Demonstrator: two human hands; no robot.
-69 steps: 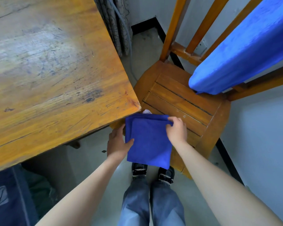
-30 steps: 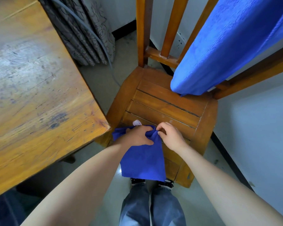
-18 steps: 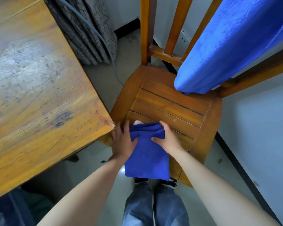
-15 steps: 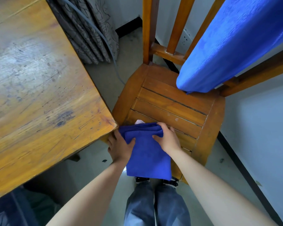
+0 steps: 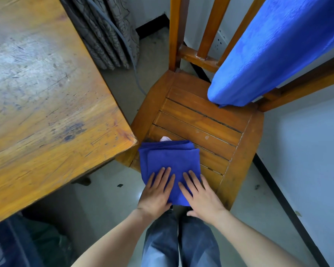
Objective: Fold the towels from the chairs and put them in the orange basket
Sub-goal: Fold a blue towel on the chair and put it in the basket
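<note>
Grey floor surrounds a slatted wooden chair (image 5: 201, 120) beside a worn wooden table (image 5: 46, 93). On the seat's front left corner lies a folded dark blue towel (image 5: 169, 158); left hand (image 5: 156, 191) and right hand (image 5: 199, 191) press flat on its near edge, fingers straight. A brighter blue towel (image 5: 274, 49) drapes the chair's backrest.

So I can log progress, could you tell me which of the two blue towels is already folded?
The darker blue towel on the chair seat, under the left hand and right hand; the brighter blue towel hangs unfolded over the chair back.
</note>
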